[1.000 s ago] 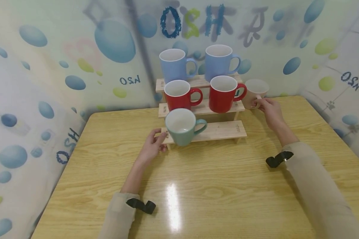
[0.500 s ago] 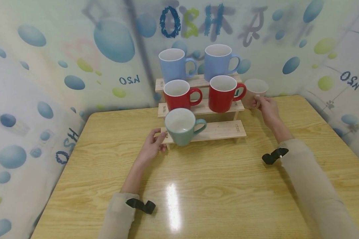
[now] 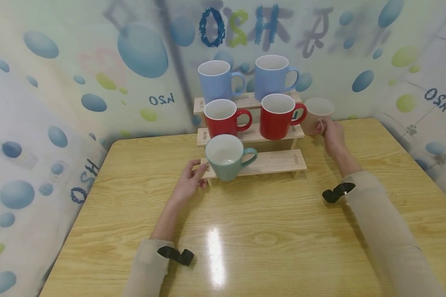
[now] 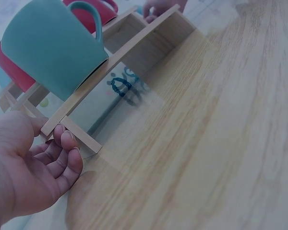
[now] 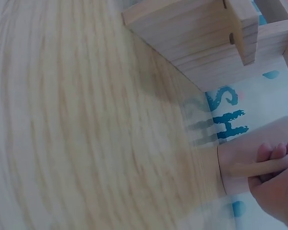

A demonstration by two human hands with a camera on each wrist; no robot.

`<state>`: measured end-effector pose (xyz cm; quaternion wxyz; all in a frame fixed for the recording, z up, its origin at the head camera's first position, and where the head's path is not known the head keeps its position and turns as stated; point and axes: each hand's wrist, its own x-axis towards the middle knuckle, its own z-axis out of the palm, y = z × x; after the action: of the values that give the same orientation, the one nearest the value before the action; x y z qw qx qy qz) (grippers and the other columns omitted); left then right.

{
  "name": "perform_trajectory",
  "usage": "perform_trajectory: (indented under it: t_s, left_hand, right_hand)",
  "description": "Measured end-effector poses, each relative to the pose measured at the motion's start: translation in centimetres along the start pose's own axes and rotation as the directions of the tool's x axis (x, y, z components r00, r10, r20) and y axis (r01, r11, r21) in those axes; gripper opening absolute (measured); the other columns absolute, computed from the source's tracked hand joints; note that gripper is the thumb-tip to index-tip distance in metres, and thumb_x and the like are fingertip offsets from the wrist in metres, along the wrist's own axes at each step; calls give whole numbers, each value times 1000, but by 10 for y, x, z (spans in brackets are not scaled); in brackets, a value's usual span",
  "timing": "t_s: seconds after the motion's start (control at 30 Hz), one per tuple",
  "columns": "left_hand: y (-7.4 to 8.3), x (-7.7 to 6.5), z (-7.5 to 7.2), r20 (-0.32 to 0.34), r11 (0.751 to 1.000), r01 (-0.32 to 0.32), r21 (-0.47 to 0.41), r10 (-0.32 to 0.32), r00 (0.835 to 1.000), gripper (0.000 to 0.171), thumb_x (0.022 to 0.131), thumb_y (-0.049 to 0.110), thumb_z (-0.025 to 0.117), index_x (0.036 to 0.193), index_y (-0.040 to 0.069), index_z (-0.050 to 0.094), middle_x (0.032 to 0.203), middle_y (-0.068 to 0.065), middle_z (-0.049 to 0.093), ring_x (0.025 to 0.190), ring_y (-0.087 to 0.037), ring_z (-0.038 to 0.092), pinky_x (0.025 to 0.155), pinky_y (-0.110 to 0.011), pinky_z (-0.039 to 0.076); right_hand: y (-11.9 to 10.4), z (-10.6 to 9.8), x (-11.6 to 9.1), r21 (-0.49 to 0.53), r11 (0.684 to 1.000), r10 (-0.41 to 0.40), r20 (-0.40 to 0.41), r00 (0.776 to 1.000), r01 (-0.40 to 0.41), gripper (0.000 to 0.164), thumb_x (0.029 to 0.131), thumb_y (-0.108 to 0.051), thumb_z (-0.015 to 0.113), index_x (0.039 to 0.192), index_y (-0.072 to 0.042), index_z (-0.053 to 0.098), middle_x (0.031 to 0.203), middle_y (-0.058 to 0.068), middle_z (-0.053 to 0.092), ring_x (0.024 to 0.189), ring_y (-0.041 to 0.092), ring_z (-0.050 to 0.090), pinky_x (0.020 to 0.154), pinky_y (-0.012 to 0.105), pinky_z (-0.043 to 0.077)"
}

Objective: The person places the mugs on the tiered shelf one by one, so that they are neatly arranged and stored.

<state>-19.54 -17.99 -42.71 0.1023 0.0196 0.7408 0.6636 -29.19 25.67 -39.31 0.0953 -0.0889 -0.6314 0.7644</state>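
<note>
My left hand (image 3: 188,180) grips the left end of the lowest tier of a three-tier wooden rack (image 3: 275,163). In the left wrist view its fingers (image 4: 62,165) curl at the board's leg. Just beside it a teal mug (image 3: 228,165) stands on that tier. Beyond the rack's right end, my right hand (image 3: 333,138) holds a pale pink mug (image 3: 312,117) by its handle. The right wrist view shows curled fingers (image 5: 278,151) through the mug handle (image 5: 259,167); the mug stands upright at the table's back edge.
Two red mugs, left (image 3: 221,123) and right (image 3: 275,123), stand on the middle tier. Two blue mugs, left (image 3: 214,86) and right (image 3: 270,80), are on the top tier. A patterned backdrop (image 3: 134,103) rises behind the wooden table (image 3: 267,231).
My right forearm has swung slightly left, and the right fingers have closed further round the pink mug's handle. My left hand, the rack and the other mugs stay where they were.
</note>
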Motion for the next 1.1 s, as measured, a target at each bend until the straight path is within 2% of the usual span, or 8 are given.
perform_trajectory:
  t_s: [0.23, 0.43, 0.5, 0.6, 0.8, 0.93, 1.1]
  left_hand:
    - [1, -1, 0, -6, 1000, 1, -5, -2, 1000, 46, 108, 30, 50, 144, 5, 38, 119, -14, 58, 73, -14, 58, 66, -23, 50]
    - [1, 0, 0, -2, 1000, 11, -3, -11, 1000, 49, 108, 32, 50, 146, 4, 36, 121, -16, 58, 74, -15, 58, 67, -23, 51]
    - [1, 0, 0, 0, 1000, 14, -6, -14, 1000, 50, 108, 32, 50, 147, 4, 35, 124, -18, 58, 74, -15, 58, 67, -22, 51]
    - [1, 0, 0, 2, 1000, 17, -11, -17, 1000, 50, 108, 32, 50, 147, 4, 35, 129, -18, 56, 74, -14, 58, 68, -22, 51]
    - [1, -1, 1, 3, 999, 26, -26, -26, 1000, 51, 107, 33, 51, 147, 6, 35, 130, -16, 56, 74, -15, 58, 67, -23, 51]
    - [3, -1, 2, 6, 999, 22, -25, -22, 1000, 52, 107, 34, 52, 148, 6, 34, 131, -16, 56, 74, -16, 58, 67, -24, 50]
    - [2, -2, 0, 6, 1000, 16, -26, -16, 1000, 51, 107, 33, 52, 147, 5, 34, 130, -16, 56, 74, -15, 58, 66, -24, 50]
  right_hand:
    - [8, -4, 10, 38, 999, 36, -63, 997, -34, 43, 98, -13, 50, 56, -6, 56, 57, 0, 55, 60, 12, 57, 70, 23, 52]
    - [6, -6, 10, 66, 996, 70, -168, 983, -60, 38, 99, -15, 54, 61, -9, 60, 59, -3, 57, 56, 10, 58, 67, 22, 51]
    - [4, -8, 8, 41, 998, 61, -192, 980, -54, 41, 100, -16, 52, 60, -10, 58, 59, -3, 57, 58, 10, 58, 68, 23, 50]
    - [2, -11, 5, 56, 998, 51, -238, 970, -38, 42, 100, -16, 52, 58, -11, 53, 57, -3, 53, 58, 10, 55, 66, 23, 48]
    - [-3, -21, -3, 65, 998, 7, -320, 947, 15, 42, 93, -13, 57, 52, -12, 48, 46, -3, 45, 46, 10, 49, 54, 22, 47]
    - [-8, -30, -8, 87, 995, -24, -306, 952, 53, 44, 92, -11, 58, 50, -12, 45, 43, -2, 42, 43, 11, 47, 53, 22, 49]
    - [-18, -35, -14, 240, 963, -60, -248, 967, 121, 39, 91, -3, 55, 52, -2, 50, 44, 2, 46, 40, 13, 48, 49, 24, 51]
